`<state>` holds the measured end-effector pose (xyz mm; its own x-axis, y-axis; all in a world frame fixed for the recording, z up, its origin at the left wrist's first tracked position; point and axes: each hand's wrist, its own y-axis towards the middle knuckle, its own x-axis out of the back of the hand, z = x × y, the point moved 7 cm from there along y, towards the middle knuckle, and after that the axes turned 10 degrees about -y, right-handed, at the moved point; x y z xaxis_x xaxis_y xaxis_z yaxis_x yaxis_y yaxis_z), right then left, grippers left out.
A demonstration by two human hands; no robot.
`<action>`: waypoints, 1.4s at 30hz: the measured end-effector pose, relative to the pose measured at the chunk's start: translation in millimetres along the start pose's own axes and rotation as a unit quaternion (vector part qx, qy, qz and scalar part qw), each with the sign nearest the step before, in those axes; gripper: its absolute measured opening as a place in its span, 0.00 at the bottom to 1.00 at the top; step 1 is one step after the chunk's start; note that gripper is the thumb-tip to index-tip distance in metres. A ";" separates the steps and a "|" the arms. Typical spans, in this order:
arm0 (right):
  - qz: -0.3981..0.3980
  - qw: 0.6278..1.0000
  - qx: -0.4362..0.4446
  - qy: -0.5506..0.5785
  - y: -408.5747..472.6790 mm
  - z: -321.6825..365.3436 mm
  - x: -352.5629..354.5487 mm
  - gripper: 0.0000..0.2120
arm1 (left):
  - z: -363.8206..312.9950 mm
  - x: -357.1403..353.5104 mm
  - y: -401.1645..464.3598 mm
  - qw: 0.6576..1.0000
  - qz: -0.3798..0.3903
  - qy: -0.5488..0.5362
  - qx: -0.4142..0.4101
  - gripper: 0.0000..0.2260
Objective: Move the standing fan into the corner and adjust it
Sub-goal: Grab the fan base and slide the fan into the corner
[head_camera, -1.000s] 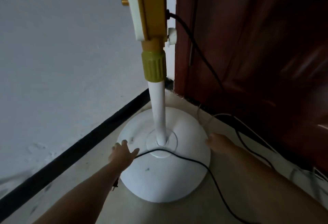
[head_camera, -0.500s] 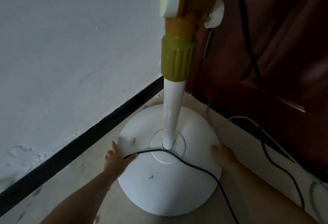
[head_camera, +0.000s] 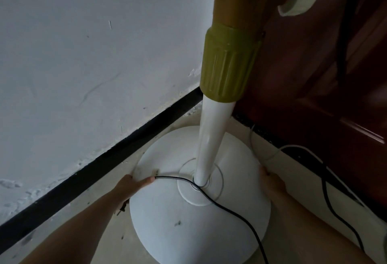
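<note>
The standing fan has a round white base [head_camera: 188,226] on the floor in the corner between the wall and a dark door. A white pole [head_camera: 211,140] rises from it to a yellow-green ribbed collar [head_camera: 228,62]; the fan head is out of view. My left hand [head_camera: 132,186] grips the base's left rim, thumb on top, over the black power cord [head_camera: 230,211] that crosses the base. On the right rim, my right hand [head_camera: 271,182] clasps the base's edge.
A grey-white wall [head_camera: 83,54] with a black skirting strip [head_camera: 104,161] runs along the left. The dark red wooden door [head_camera: 324,96] stands on the right. Black and white cables [head_camera: 326,190] lie on the floor by the door.
My head has come lower and closer to the fan. Both hands have shifted from resting on the base to gripping its left and right rims. The base sits slightly nearer the corner.
</note>
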<state>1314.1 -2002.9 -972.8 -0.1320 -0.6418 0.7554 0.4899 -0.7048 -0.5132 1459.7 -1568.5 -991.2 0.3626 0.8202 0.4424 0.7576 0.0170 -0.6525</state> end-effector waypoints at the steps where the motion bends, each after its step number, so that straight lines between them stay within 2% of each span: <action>1: -0.004 1.000 -0.004 0.002 1.4 -1.7 -0.5 0.31 | 1.5 -0.1 1.4 1.000 -0.004 -0.005 -0.003 0.43; 8: -0.022 0.998 -0.044 0.034 -3.7 -18.8 -3.2 0.33 | 11.3 1.3 -5.7 0.991 -0.128 -0.037 0.017 0.38; 13: -0.046 0.994 -0.034 0.090 -15.0 -16.4 -6.3 0.37 | 12.1 2.5 -21.0 0.980 -0.197 0.022 0.025 0.37; 17: -0.092 0.987 -0.016 0.129 -19.2 -12.5 1.5 0.37 | 4.9 8.3 -30.6 0.980 -0.194 0.051 0.011 0.36; 20: -0.090 0.991 -0.029 0.091 -24.2 -9.6 10.6 0.38 | 1.8 13.3 -37.6 0.981 -0.186 0.046 0.014 0.37; 24: -0.092 0.990 -0.020 0.105 -39.7 7.2 31.2 0.39 | -2.9 24.6 -55.5 0.981 -0.194 0.023 0.012 0.38; 31: -0.081 0.996 -0.026 0.029 -126.4 33.9 100.2 0.40 | -33.6 83.4 -158.3 0.975 -0.221 -0.024 -0.021 0.33; 36: -0.078 0.997 -0.002 0.006 -213.3 74.1 161.7 0.40 | -51.8 146.1 -260.6 0.976 -0.213 -0.037 0.026 0.41; 42: -0.063 0.996 0.047 -0.045 -324.3 132.7 238.6 0.38 | -83.9 236.7 -396.6 0.969 -0.237 -0.034 0.055 0.38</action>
<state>1238.1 -1887.3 -572.0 -0.1214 -0.5169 0.8474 0.5529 -0.7442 -0.3748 1290.6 -1429.1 -576.1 -0.0519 0.7404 0.6701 0.7660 0.4601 -0.4490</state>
